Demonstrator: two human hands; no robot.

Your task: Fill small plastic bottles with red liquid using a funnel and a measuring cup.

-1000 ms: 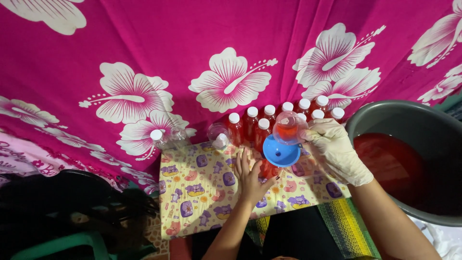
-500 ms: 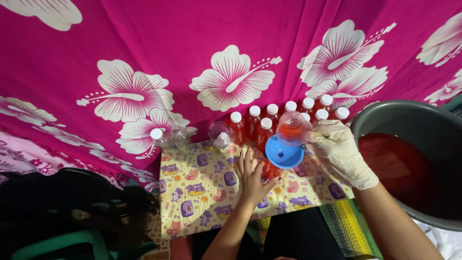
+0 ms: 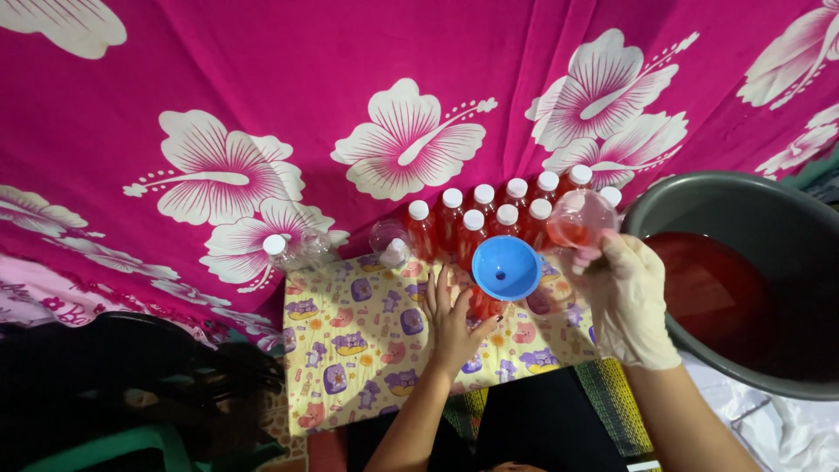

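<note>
My gloved right hand (image 3: 627, 295) holds a clear plastic cup (image 3: 580, 218) with red liquid in it, raised just right of a blue funnel (image 3: 505, 267). The funnel sits in the neck of a bottle (image 3: 486, 305) partly filled with red liquid. My bare left hand (image 3: 454, 319) wraps around that bottle from the left, fingers spread against it. Behind the funnel stand several capped bottles (image 3: 479, 218) of red liquid in rows. Everything rests on a yellow patterned cloth (image 3: 358, 332).
A large grey basin (image 3: 699, 205) of red liquid stands at the right. Two clear empty bottles (image 3: 293, 249) lie at the cloth's far left edge. A pink flowered fabric (image 3: 350, 105) hangs behind. A dark object (image 3: 131, 376) lies at lower left.
My right hand has carried the cup a little to the right and tilted it away from the funnel. The left hand stays on the bottle.
</note>
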